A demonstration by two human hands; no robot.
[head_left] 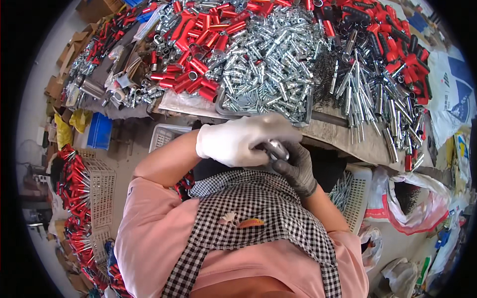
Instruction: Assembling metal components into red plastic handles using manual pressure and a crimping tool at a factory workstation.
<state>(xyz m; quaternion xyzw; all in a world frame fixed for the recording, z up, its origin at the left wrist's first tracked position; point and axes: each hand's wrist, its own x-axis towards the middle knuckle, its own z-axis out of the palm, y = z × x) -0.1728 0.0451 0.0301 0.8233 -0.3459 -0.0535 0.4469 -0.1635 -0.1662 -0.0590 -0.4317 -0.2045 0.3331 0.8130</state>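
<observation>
My left hand (238, 140), in a white glove, is closed in front of my apron at the bench's near edge. Against it, my right hand (298, 169) wears a dark grey glove, its thumb and fingers bent round a small shiny metal part (277, 149). Both hands grip this part together, and the gloves hide most of it, so its full shape cannot be told. Just beyond my hands lies a tray (221, 107) heaped with small silvery metal fittings (271, 59). Red metal tubes (198, 67) are piled left of the fittings.
Long metal rods (355, 94) and red-black handles (397, 44) cover the bench's right side. A black spring pile (325, 69) sits between. Plastic baskets (102, 188) with red-handled tools stand at left. At right are a white crate (358, 198) and an open bag (417, 198).
</observation>
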